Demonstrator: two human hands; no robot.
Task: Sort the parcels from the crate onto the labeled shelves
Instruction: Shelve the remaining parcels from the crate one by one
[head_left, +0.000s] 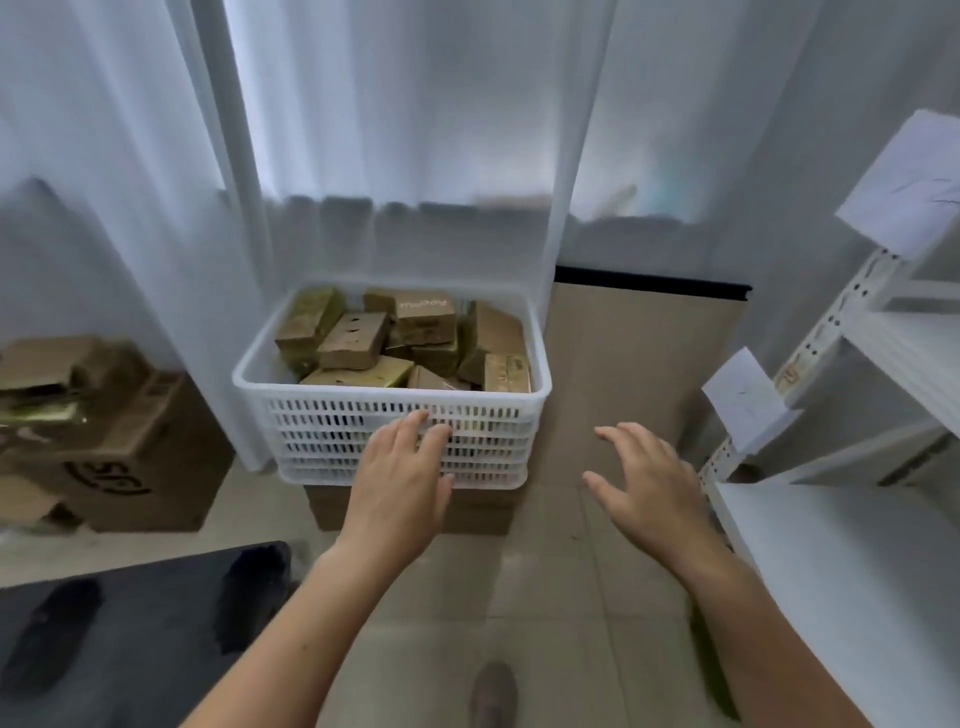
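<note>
I see a small stockroom or parcel-sorting corner: a white slotted crate (322, 422) heaped with cardboard parcels (353, 343) stands ahead, white metal shelves (831, 571) carrying paper labels (743, 400) line the right, and worn cartons (145, 457) sit on the left.

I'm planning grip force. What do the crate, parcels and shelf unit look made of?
Crate: white moulded plastic, slotted walls, slight sheen. Parcels: matte brown cardboard, with folded flaps. Shelf unit: probably white-painted metal, judging by its perforated upright.

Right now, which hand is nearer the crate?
Left. The left hand is right in front of the near wall of the crate; the right hand hangs off its right side, apart.
</note>
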